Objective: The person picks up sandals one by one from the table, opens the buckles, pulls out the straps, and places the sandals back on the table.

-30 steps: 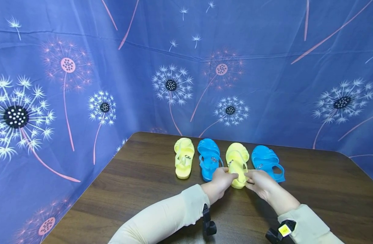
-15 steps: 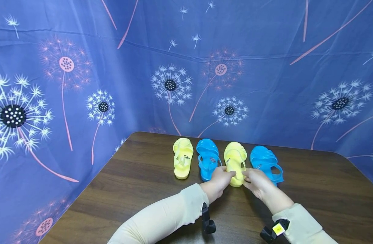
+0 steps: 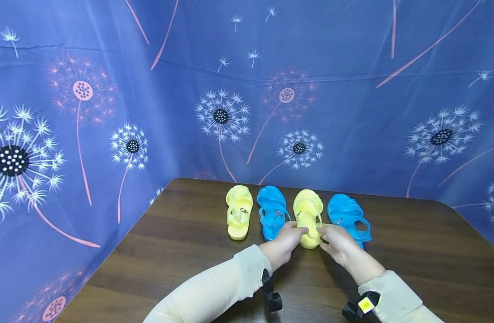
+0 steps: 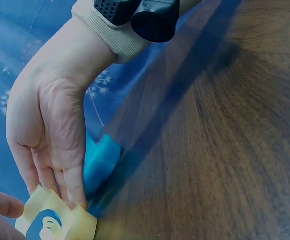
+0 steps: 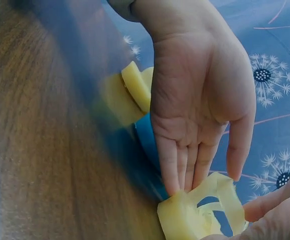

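Note:
Four-in-a-row is avoided here: several sandals stand side by side, toes toward the back. My left hand [image 3: 285, 244] and right hand [image 3: 340, 244] hold the third one from the left, a yellow sandal [image 3: 308, 204], at both sides of its heel. In the right wrist view, my left hand [image 5: 195, 110] has its fingers against the sandal's side, thumb at the strap [image 5: 230, 202]. My right hand [image 4: 49, 115], in the left wrist view, touches the opposite side. To the left stands a blue sandal [image 3: 271, 197], to the right another blue sandal [image 3: 344, 204].
Leftmost in the row is a second yellow sandal [image 3: 238, 206]. The brown wooden table [image 3: 182, 233] has a rounded back edge close to a blue dandelion-print cloth [image 3: 247, 89]. Black wrist cameras jut from both sleeves over the table.
The held yellow sandal has slid slightly toward the back of the table, both hands moving with it. The head view has shifted a little; the other sandals stay in place.

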Demonstrator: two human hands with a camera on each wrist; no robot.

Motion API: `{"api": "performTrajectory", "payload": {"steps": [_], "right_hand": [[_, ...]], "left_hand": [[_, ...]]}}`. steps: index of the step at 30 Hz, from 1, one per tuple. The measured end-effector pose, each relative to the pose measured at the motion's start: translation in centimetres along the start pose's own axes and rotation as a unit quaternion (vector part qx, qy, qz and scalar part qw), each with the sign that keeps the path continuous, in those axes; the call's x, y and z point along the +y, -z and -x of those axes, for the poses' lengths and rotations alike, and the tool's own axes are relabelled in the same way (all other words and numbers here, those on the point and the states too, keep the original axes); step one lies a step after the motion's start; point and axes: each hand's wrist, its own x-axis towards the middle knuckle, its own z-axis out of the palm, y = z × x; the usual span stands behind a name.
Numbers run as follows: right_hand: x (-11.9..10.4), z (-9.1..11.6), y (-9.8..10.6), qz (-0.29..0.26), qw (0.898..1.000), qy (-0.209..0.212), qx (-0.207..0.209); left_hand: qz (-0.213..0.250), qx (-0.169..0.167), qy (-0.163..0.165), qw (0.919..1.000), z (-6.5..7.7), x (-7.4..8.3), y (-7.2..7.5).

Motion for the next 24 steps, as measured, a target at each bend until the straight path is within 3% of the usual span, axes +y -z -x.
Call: {"api": "performTrajectory", "payload": {"steps": [9,17,24], "right_hand": [[-0.7,-0.1,0.1,0.086,0.996,0.035,0.001],[-0.9,-0.1,0.1,0.149,0.987,0.061,0.018],[-1.5,0.1,0.3,0.192,0.977,0.085,0.025]], "left_hand": [[0.003,0.004,-0.001,1.0000,0.1,0.9,0.2],[0.000,0.007,-0.045,0.9990,-0.1,1.3,-0.1],[0.007,0.027,-0.061,0.9977,-0.5,1.6,-0.3]]}}
